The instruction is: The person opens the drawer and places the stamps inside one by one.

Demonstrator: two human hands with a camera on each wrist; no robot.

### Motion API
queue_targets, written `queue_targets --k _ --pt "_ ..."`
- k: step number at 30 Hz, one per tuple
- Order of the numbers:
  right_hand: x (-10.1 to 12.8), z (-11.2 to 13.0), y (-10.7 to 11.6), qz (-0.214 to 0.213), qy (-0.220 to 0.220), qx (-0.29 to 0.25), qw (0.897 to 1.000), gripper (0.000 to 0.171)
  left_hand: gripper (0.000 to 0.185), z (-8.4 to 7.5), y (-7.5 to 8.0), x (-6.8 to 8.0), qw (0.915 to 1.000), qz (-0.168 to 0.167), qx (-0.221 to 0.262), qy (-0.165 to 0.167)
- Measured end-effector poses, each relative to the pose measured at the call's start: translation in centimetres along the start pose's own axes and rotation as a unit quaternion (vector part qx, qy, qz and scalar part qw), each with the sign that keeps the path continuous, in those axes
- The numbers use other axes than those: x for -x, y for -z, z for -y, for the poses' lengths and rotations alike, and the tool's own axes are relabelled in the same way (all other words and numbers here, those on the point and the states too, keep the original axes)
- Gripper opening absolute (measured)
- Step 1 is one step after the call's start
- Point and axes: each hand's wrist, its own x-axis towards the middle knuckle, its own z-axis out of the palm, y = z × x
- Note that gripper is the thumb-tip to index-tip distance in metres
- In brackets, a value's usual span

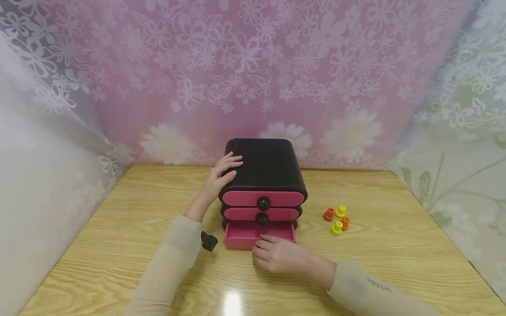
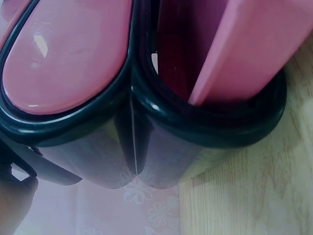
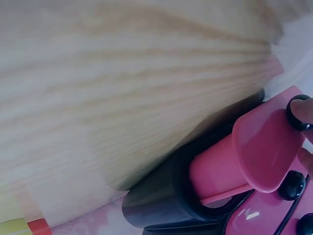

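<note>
Hands [image 1: 282,254] hold glossy rounded black cabinet [image 1: 264,169], pink drawer [image 1: 257,235] out.

Black cabinet's [image 1: 265,169] pink bottom drawer [image 1: 253,235] stands pulled out.

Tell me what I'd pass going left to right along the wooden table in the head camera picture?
Left hand resting on the black drawer cabinet, then the pulled-out pink bottom drawer with the right hand at its front, then the cluster of small orange and yellow pieces.
</note>
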Motion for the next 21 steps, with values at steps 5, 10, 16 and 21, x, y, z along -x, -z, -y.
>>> queue_targets --k 5,10,16,21 --pt "0.0 0.7 0.9 0.018 0.006 -0.014 1.0 0.041 0.031 -0.1 0.0 0.0 1.0 0.0 0.001 0.003" --pt "0.0 1.3 1.7 0.039 0.011 -0.032 0.999 0.04 0.031 -0.1 0.0 0.0 1.0 0.001 0.002 0.002" --pt "0.0 1.8 2.4 0.038 0.021 -0.018 0.999 0.048 0.03 -0.1 0.0 -0.1 1.0 -0.001 -0.001 -0.005" --pt "0.1 2.0 2.6 0.04 0.02 -0.017 0.999 0.051 0.03 -0.1 0.0 0.0 1.0 0.001 -0.001 0.001"
